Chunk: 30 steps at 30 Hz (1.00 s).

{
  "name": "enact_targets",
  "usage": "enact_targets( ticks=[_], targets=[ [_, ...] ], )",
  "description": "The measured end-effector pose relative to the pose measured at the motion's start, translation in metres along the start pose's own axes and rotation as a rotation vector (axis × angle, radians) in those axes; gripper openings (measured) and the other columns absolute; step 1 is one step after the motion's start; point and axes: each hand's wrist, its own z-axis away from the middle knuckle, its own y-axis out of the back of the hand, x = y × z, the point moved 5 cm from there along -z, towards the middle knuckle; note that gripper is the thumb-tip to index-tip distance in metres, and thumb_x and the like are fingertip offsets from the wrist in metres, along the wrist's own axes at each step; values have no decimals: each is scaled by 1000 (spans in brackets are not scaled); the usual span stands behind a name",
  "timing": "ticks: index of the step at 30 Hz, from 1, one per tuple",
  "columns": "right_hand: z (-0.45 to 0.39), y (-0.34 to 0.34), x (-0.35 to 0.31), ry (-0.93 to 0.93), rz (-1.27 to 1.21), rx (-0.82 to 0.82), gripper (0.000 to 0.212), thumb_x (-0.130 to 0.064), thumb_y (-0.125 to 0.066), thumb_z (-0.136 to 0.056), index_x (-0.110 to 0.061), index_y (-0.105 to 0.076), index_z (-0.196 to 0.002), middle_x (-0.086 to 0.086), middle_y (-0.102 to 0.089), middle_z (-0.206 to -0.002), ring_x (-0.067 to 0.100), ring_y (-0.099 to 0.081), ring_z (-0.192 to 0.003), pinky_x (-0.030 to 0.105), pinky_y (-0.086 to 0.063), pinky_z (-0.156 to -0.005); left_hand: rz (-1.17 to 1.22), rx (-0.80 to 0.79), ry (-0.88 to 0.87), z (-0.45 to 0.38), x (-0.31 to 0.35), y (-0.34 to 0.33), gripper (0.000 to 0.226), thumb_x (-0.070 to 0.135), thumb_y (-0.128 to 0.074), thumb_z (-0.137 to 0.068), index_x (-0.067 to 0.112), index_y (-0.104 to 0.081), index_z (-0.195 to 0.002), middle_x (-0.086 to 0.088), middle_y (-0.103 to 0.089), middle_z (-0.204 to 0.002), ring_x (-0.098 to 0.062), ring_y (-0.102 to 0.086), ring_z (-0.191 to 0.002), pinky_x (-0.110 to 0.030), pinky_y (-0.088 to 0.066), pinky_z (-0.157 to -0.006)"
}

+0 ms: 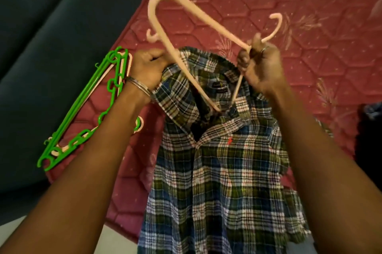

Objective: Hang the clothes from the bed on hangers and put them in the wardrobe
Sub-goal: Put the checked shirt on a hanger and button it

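While my left hand (147, 63) pinches the plaid shirt (217, 160) collar above the bed (310, 15) and my right hand (258, 61) grips the pink hanger (163, 32), one arm partly inside the neck, I judge this shirt half-hung, spare hangers (82, 113) waiting, wardrobe unseen.

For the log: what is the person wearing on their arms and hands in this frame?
Both forearms are bare, with no sleeves in view. The left hand has thin silver metal bangles at its wrist. The right hand wears a silver ring on one finger.
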Motion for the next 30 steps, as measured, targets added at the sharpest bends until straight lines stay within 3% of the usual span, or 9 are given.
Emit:
enact_targets(
  ticks=[2, 4, 10, 15, 19, 22, 25, 26, 30],
  targets=[
    [8, -7, -10, 11, 176, 12, 34, -18, -43, -100, -10, -50, -67, 0, -41, -47, 13, -35, -43, 24, -26, -44, -12, 49, 42, -5, -11, 11, 8, 2, -69, -80, -1, -66, -74, 11, -60, -50, -6, -56, -54, -22, -46, -58],
    [13, -14, -21, 45, 328, 42, 44, -15, -44, -100, -15, -54, -56, -1, -42, -43, 14, -33, -41, 23, -22, -43, -104, 123, 55, -10, -26, 24, 22, 10, -75, -75, -9, -69, -84, 2, -64, -59, -9, -56, -59, -23, -47, -58],
    [37, -4, -42, 204, 699, 270, 50, -28, -49, -97, -15, -52, -49, -4, -50, -44, 13, -40, -40, 21, -28, -43, -430, 232, -27, -16, -33, 29, 25, 23, -78, -71, 0, -71, -72, -2, -46, -58, -9, -39, -58, -30, -36, -54],
    [59, -1, -44, 148, 815, 111, 49, -26, -43, -102, -7, -53, -58, -6, -43, -38, 7, -32, -34, 20, -23, -38, -468, 182, 143, -29, -46, 32, 19, 4, -69, -79, -4, -70, -96, 15, -52, -37, 4, -49, -44, -28, -43, -61],
    [65, 9, -45, 189, 939, 111, 51, -29, -45, -101, -7, -59, -57, 10, -43, -45, 9, -33, -34, 22, -24, -37, -281, 135, 170, -33, -48, 31, 12, 13, -81, -55, 19, -76, -64, -5, -70, -67, -20, -65, -67, -38, -55, -66],
    [61, 25, -33, 168, 1019, 201, 48, -27, -46, -100, -13, -59, -56, 10, -49, -49, 12, -43, -41, 24, -31, -44, -496, 127, 62, -29, -41, 24, 20, 19, -83, -63, 13, -77, -81, -13, -72, -81, 4, -56, -55, -28, -51, -65],
    [59, 38, -30, 155, 1037, 233, 46, -27, -46, -99, -15, -59, -57, 9, -55, -54, 18, -50, -49, 28, -36, -51, -737, 84, -106, -24, -24, 12, 19, 15, -76, -74, 6, -75, -91, -15, -73, -84, -11, -63, -66, -31, -51, -70],
    [60, 40, -31, 151, 1041, 225, 46, -28, -46, -99, -14, -60, -58, 12, -55, -55, 22, -49, -50, 28, -35, -50, -747, 94, -103, -22, -21, 9, 19, 15, -76, -74, 6, -75, -91, -15, -73, -83, -17, -64, -69, -33, -53, -71],
    [64, 32, -40, 167, 1083, 127, 47, -29, -46, -100, -5, -64, -63, 18, -55, -56, 25, -46, -45, 27, -29, -41, -449, 220, 108, -26, -33, 11, 16, 8, -78, -73, 0, -73, -86, -5, -68, -70, 5, -48, -42, -16, -47, -49]
  ],
)
